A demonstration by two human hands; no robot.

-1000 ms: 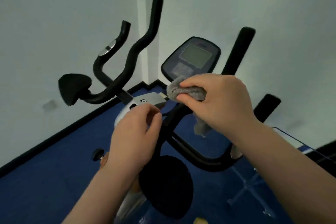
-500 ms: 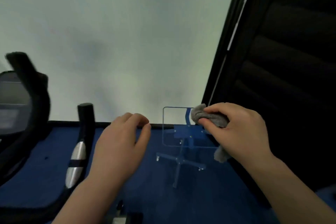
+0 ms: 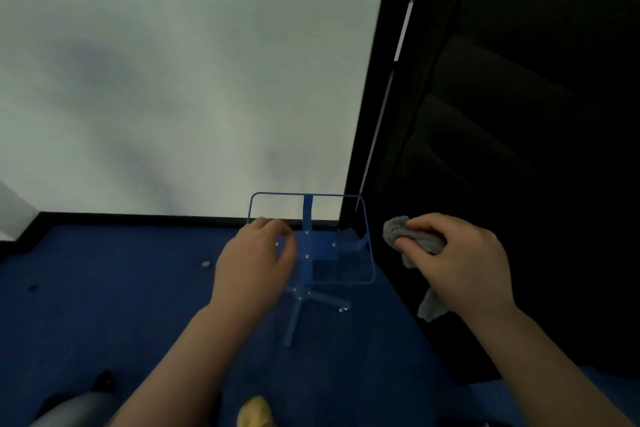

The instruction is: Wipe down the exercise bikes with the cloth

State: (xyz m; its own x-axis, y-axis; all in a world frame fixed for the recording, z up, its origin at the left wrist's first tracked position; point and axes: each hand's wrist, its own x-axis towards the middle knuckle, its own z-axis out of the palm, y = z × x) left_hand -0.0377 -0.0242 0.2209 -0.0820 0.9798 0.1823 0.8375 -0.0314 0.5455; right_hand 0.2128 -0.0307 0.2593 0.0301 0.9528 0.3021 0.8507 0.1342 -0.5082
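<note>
Cloth (image 3: 414, 244) first: a grey rag, bunched into a wad and pinched between the thumb and curled fingers of the right hand (image 3: 457, 262), at about 3 o'clock in the view. One loose corner hangs below the palm, toward 5 o'clock. Bunching it this way probably gives a firm pad for rubbing, though nothing is being rubbed right now — the wad is in the air in front of a dark, ridged panel (image 3: 526, 149) that fills the right side, and I cannot tell what that panel belongs to.

No exercise bike shows plainly. A pale grey rounded shape (image 3: 72, 409) at 7 o'clock may be part of one, but too little of it is in view to say.

At the centre the left hand (image 3: 256, 263) hovers empty, palm down, with fingers loosely curled and holding nothing. It overlaps the near left corner of a clear acrylic stand with blue trim (image 3: 349, 270) on the blue floor (image 3: 104, 288); whether it touches the stand or merely passes above it is unclear. The stand sits close to the white wall (image 3: 173, 80) at 12 o'clock, beside the black skirting (image 3: 138, 218).

My reading is that this is a pause between surfaces: the cloth is kept ready, the free hand out for balance or reach. A small yellow thing (image 3: 254, 412) at 6 o'clock is too blurred to name.
</note>
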